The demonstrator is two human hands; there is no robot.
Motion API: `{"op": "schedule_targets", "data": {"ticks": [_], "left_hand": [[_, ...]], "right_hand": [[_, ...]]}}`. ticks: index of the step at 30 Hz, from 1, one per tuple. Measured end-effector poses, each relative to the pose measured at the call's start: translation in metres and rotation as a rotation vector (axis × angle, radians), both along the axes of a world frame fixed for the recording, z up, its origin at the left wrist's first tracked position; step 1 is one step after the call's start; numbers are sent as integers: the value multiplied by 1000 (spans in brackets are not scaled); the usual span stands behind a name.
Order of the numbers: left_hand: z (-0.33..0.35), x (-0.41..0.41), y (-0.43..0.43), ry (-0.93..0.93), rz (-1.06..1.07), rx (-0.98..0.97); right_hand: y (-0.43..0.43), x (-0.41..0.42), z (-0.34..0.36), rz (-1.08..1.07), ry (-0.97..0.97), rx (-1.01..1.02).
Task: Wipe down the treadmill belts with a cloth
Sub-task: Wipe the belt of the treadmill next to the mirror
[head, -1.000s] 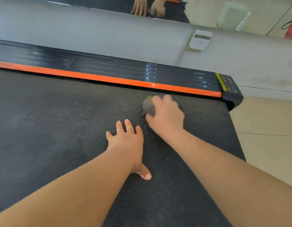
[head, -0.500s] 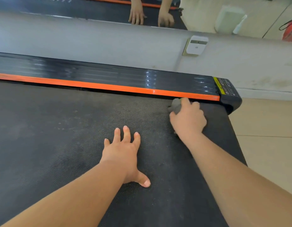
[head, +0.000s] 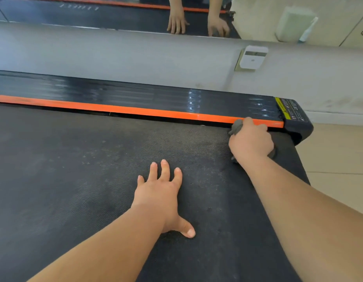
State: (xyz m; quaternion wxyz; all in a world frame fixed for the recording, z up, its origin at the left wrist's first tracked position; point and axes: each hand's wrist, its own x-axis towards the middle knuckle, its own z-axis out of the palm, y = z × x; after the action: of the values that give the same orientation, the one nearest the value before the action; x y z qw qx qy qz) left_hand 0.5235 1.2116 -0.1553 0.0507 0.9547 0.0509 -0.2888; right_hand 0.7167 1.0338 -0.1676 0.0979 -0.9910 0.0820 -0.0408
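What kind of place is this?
Probably a gym or workout room. There's a treadmill belt with an orange rail, a big mirror on the wall behind it, and the right hand holds a cloth on the belt.

Two hands (head: pixel 158 192) (head: pixel 250 141), seemingly one cloth (head: pixel 236 127)

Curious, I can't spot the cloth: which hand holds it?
The right hand, curled round the grey cloth by the orange rail; the left hand rests flat, holding nothing.

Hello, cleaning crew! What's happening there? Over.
Right hand grips cloth on belt, beside orange strip. Left hand flat on belt. Nothing blocking.
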Motion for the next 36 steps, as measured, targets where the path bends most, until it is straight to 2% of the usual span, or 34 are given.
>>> {"op": "schedule_targets", "data": {"ticks": [2,5,7,9,12,17,20,22,25,28,30,32,34,36], "left_hand": [[1,0,0,-11,-2,4],[4,-1,2,-11,-12,2],[4,-1,3,-12,-6,-7],[3,-1,3,-4,2,-10],[1,-1,3,-5,9,3],[0,-1,1,-12,12,4],[2,-2,1,3,21,-4],[2,-2,0,1,27,-9],[8,-2,-1,11,24,12],[15,0,-6,64,30,43],[23,5,-17,80,16,98],[34,14,-36,33,-99,173],[39,22,-61,13,-211,106],[35,27,-85,74,-184,-29]], "right_hand": [[40,-21,-3,111,-48,42],[92,-53,-7,487,-109,67],[106,-58,-4,716,-66,120],[99,-48,3,824,43,182],[50,-26,3,746,60,108],[-95,-1,1,142,-33,23],[-88,-18,1,-37,-69,55],[-46,-51,-2,44,-73,60],[9,-113,-4,442,-56,26],[-6,-134,3,790,40,33],[-45,-116,11,749,101,4],[-93,-92,12,532,129,-24],[-137,-79,10,320,102,-40],[-159,-73,6,221,66,-36]]}}
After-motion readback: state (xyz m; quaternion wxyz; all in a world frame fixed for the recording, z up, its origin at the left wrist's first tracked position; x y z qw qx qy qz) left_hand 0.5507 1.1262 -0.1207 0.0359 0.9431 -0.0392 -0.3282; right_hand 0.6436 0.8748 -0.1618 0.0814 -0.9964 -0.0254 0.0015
